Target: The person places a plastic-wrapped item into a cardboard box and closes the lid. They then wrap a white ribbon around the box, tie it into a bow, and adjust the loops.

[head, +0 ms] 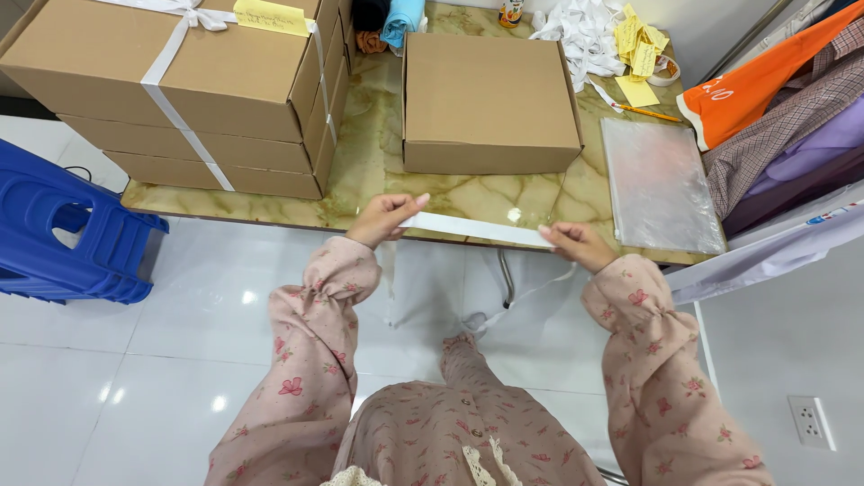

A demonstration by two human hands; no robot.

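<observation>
My left hand point(382, 219) and my right hand point(580, 244) pinch the two ends of a white ribbon point(472, 229), held taut just over the near edge of a green marbled table point(369, 171). More ribbon hangs down from my hands toward the floor. Right behind the ribbon, a closed plain cardboard box point(489, 99) sits on the table. I wear pink floral sleeves.
A stack of cardboard boxes point(180, 90) tied with white ribbon stands at the left, with a yellow note on top. A clear plastic bag point(660, 184), yellow notes, a pencil and a ribbon heap point(580, 31) lie at the right. A blue plastic stool point(67, 234) stands left; clothes point(783, 108) hang right.
</observation>
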